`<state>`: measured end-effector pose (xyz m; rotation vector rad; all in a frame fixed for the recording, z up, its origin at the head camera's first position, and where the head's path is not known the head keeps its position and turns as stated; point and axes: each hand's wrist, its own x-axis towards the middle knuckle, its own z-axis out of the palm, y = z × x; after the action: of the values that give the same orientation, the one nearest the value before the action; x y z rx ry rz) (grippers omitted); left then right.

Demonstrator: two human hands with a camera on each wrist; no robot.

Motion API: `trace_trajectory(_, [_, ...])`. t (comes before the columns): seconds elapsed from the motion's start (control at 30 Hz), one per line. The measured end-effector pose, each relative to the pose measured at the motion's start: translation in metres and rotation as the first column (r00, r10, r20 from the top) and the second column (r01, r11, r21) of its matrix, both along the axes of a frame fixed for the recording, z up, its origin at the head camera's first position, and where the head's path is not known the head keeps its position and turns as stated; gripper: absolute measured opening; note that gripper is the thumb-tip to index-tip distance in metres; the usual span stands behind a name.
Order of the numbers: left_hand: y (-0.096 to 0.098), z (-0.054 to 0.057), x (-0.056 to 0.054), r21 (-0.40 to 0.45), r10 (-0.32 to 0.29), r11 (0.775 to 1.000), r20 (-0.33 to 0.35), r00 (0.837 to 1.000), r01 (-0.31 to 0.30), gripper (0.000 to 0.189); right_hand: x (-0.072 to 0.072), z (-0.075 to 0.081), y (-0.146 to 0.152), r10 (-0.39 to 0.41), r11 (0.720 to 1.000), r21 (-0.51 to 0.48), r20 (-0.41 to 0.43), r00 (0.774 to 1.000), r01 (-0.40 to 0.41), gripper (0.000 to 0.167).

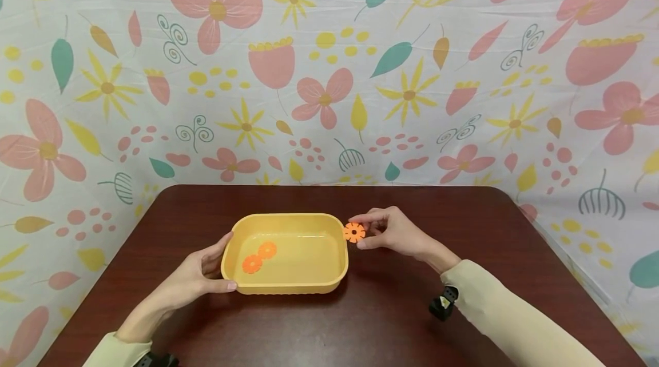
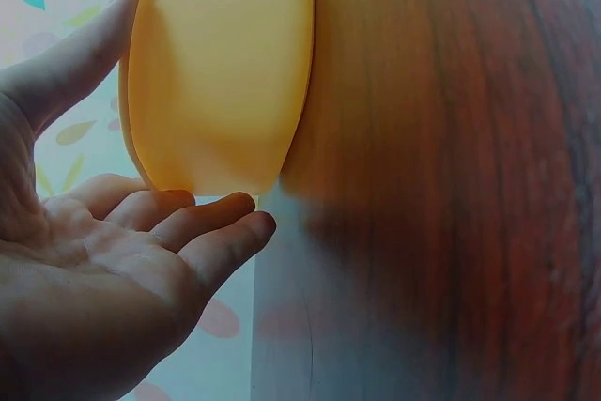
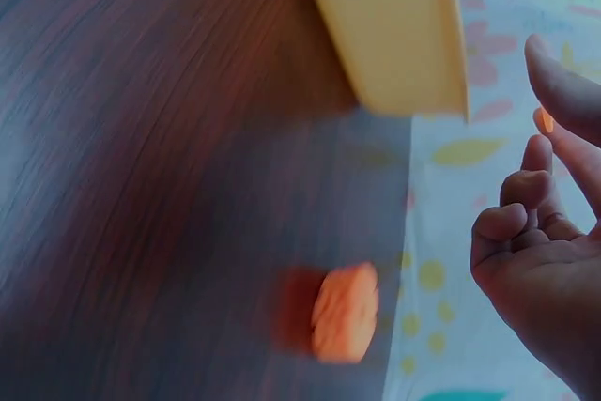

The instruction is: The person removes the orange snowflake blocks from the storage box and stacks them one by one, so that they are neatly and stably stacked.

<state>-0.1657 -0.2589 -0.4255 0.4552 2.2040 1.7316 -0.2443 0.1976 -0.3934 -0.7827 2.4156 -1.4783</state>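
Note:
A yellow rectangular tray (image 1: pixel 309 258) with rounded corners lies on the table. My left hand (image 1: pixel 190 278) holds its left end, thumb at the near corner and fingers along the end wall; the left wrist view shows the fingers against the yellow wall (image 2: pixel 225 72). Two orange slotted discs (image 1: pixel 252 264) lie inside the tray, edges touching. Just off the tray's right end, my right hand (image 1: pixel 399 234) pinches an orange slotted disc (image 1: pixel 355 232) between thumb and forefinger. In the right wrist view only a sliver of the pinched disc (image 3: pixel 547 119) shows.
A thick, blurred orange piece (image 3: pixel 346 315) appears on the table in the right wrist view; I cannot make it out in the head view. The dark brown table (image 1: pixel 319 332) ends at a flower-patterned cloth (image 1: pixel 329 144). Black camera straps (image 1: pixel 444 303) sit on the wrists.

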Motion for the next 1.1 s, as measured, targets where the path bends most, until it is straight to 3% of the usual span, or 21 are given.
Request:
trace_trajectory(0.27, [0.002,0.003,0.0,-0.009,0.008,1.0,0.015,1.0,-0.008,0.106,0.001,-0.011,0.037,-0.101,0.992,0.071,-0.019,0.995,0.102,0.048])
trace_trajectory(0.8, [0.001,0.002,0.0,0.006,0.006,1.0,0.029,1.0,-0.006,0.105,-0.003,-0.025,0.076,-0.145,0.986,0.082,-0.046,0.988,0.148,0.052])
trace_trajectory(1.1, [0.002,0.001,-0.001,-0.021,0.02,1.0,0.042,0.999,-0.019,0.107,-0.009,-0.035,0.083,-0.15,0.98,0.129,-0.038,0.988,0.154,0.052])
